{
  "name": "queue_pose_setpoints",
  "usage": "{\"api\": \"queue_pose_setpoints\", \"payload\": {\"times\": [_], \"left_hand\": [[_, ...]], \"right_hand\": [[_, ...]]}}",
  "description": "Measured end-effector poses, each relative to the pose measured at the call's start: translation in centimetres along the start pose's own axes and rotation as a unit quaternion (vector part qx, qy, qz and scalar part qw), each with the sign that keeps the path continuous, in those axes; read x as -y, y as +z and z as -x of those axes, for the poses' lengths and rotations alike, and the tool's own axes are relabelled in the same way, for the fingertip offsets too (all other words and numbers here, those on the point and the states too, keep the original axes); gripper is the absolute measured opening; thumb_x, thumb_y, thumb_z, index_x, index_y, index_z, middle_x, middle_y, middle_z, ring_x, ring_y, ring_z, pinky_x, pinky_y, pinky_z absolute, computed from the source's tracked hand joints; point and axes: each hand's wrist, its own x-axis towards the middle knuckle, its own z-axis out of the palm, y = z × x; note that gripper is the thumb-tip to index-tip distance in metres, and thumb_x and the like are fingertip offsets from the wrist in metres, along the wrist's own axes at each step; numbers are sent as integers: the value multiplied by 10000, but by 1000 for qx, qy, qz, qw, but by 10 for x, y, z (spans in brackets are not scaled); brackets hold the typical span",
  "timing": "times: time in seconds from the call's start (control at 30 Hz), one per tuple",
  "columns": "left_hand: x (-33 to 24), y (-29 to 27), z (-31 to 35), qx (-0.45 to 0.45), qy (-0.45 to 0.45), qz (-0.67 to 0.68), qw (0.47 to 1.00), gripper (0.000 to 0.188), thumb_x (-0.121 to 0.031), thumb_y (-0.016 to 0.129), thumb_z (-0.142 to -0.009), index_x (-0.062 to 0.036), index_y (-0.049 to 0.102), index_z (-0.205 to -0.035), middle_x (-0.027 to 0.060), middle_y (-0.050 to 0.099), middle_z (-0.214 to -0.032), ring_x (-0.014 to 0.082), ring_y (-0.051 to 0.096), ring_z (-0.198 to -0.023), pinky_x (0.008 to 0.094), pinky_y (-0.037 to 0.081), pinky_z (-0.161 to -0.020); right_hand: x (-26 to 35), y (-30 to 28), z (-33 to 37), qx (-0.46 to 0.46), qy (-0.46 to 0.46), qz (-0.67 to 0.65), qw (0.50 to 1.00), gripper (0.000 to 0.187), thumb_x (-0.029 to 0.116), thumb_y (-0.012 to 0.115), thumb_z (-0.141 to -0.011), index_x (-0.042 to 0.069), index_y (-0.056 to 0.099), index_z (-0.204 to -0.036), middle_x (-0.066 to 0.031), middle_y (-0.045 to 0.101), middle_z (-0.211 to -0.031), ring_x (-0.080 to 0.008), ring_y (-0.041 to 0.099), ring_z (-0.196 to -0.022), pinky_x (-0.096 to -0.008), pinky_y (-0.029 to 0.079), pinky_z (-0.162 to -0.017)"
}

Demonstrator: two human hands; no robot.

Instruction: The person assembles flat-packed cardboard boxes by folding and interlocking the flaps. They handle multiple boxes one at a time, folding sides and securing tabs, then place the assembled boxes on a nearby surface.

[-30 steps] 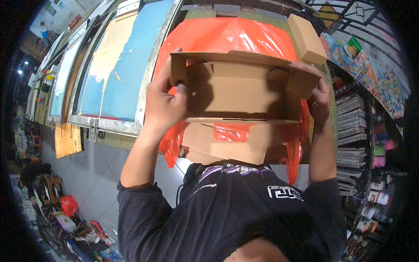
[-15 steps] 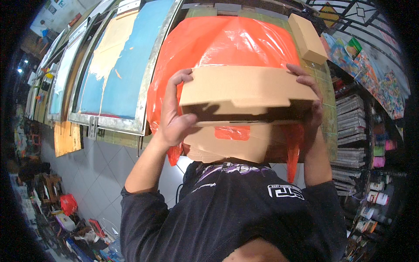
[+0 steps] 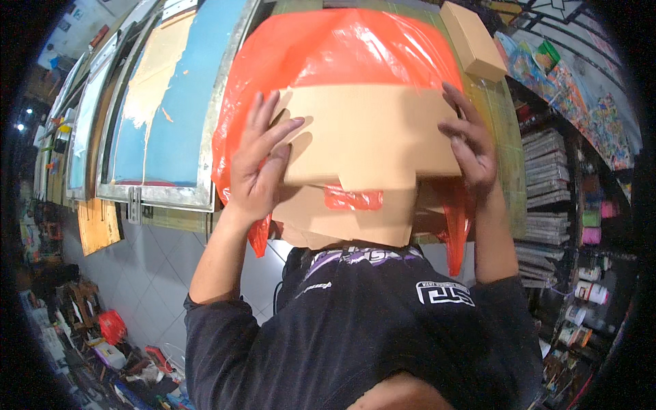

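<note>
A brown cardboard box (image 3: 369, 130) lies in front of me on a red plastic bag (image 3: 348, 44). Its broad panel faces up, with a notch cut in its near edge. Nearer my body, another cardboard flap (image 3: 372, 225) has a slot-like patch of red plastic (image 3: 352, 199) showing. My left hand (image 3: 256, 154) is at the box's left side, fingers spread, some reaching over the panel. At the right side my right hand (image 3: 473, 143) has its fingers apart along the edge. Whether either palm presses on the box sides is hidden.
A smaller closed cardboard box (image 3: 471, 44) stands at the far right of the green table (image 3: 509, 147). Screen-printing frames (image 3: 205, 137) with blue mesh lean close on the left. Stacked frames (image 3: 544, 184) and several jars (image 3: 591, 292) line the right side.
The box, held up with its opening showing before, now lies lower and flatter, its dark opening mostly covered. Both hands have loosened from its sides, fingers spreading.
</note>
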Motion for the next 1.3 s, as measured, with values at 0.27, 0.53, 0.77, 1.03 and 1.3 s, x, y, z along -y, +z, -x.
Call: {"api": "queue_pose_setpoints", "payload": {"times": [0.27,0.53,0.77,1.03,1.3], "left_hand": [[-55,4,-26,82,21,-170,982,448,-233,685,-749,-48,589,-1146,240,495,-1279,446,368,-1261,507,266,-1051],[-63,13,-24,83,0,-150,985,441,-209,716,-682,-41,642,-1082,260,538,-1204,443,399,-1228,493,276,-1056],[-61,23,-21,19,22,-192,981,538,-351,848,-553,-58,686,-974,222,611,-1114,422,508,-1142,464,417,-929],[-51,31,-17,-58,38,-175,982,473,-284,855,-540,-68,704,-932,171,659,-1027,378,572,-1078,412,458,-833],[-48,29,-14,-50,66,-188,979,429,-276,845,-560,-88,713,-923,158,659,-1042,342,584,-1073,404,449,-810]], "right_hand": [[67,15,-22,127,-4,299,946,422,182,759,-673,23,638,-1045,-158,521,-1291,-347,476,-1210,-400,389,-986],[61,12,-21,161,-53,271,948,489,220,811,-583,81,662,-1027,-138,545,-1272,-340,492,-1192,-424,373,-983],[60,18,-20,143,-54,250,956,452,222,807,-600,92,666,-1009,-106,580,-1236,-334,481,-1202,-427,379,-969],[56,26,-18,69,-79,288,952,354,252,803,-606,137,688,-921,-20,661,-1080,-297,576,-1070,-423,431,-870],[54,26,-16,82,-105,296,946,319,209,781,-633,140,691,-930,-22,661,-1093,-304,573,-1071,-426,423,-859]]}}
